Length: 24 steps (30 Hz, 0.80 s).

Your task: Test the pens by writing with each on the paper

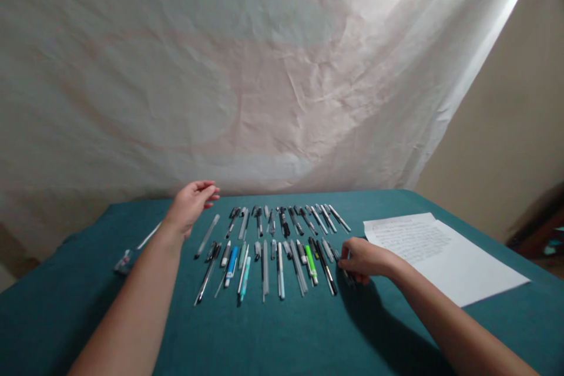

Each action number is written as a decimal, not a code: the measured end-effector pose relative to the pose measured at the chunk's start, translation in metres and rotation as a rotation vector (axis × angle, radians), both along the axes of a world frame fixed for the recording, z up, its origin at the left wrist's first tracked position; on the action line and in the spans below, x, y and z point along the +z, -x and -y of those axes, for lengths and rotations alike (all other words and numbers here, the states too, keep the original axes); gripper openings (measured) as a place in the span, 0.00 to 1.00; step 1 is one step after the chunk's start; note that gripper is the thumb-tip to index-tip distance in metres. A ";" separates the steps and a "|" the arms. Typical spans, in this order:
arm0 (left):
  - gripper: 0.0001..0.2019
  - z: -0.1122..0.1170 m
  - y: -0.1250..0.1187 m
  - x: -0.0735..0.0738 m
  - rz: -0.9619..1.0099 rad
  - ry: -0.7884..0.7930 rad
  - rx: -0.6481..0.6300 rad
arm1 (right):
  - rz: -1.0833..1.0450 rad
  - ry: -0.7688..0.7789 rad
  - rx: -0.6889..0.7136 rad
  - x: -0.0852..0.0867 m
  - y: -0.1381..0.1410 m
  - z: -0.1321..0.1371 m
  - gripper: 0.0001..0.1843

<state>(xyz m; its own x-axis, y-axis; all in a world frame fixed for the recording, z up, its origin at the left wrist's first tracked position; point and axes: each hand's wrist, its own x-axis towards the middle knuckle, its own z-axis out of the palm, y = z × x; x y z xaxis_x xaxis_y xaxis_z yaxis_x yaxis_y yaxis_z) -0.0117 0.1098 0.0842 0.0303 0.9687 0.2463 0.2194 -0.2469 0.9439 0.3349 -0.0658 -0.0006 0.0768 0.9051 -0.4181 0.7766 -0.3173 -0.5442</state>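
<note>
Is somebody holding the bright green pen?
No, the green pen lies flat on the teal table in the row of pens, a few pens away from the right hand.

One camera only, worn on the person's head, looks forward and down over the teal worktop (282, 335) from its near edge toward its far edge. It sits close: the left hand (191, 202) and right hand (361, 258) reach in from below, over the pens (273, 247) at the worktop's middle. The worktop fills the lower frame; a white cloth (220, 70) beyond its far edge fills the rest.
</note>
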 end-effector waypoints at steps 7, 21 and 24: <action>0.06 -0.037 0.088 -0.034 -0.667 0.112 0.326 | 0.070 -0.030 0.023 -0.004 -0.008 -0.001 0.13; 0.14 -0.046 0.089 -0.101 -1.086 0.173 0.479 | 0.111 -0.107 -0.037 0.007 -0.008 -0.003 0.17; 0.12 -0.046 0.087 -0.103 -1.125 0.154 0.486 | 0.141 -0.122 -0.059 0.006 -0.017 -0.004 0.17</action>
<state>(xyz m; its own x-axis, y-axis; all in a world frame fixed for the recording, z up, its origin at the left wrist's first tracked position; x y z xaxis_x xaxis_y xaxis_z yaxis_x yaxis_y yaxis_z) -0.0986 0.1558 -0.0186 -0.2200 0.9550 0.1988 0.9656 0.1843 0.1832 0.3518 -0.0615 0.0058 0.1810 0.9407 -0.2869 0.8302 -0.3026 -0.4683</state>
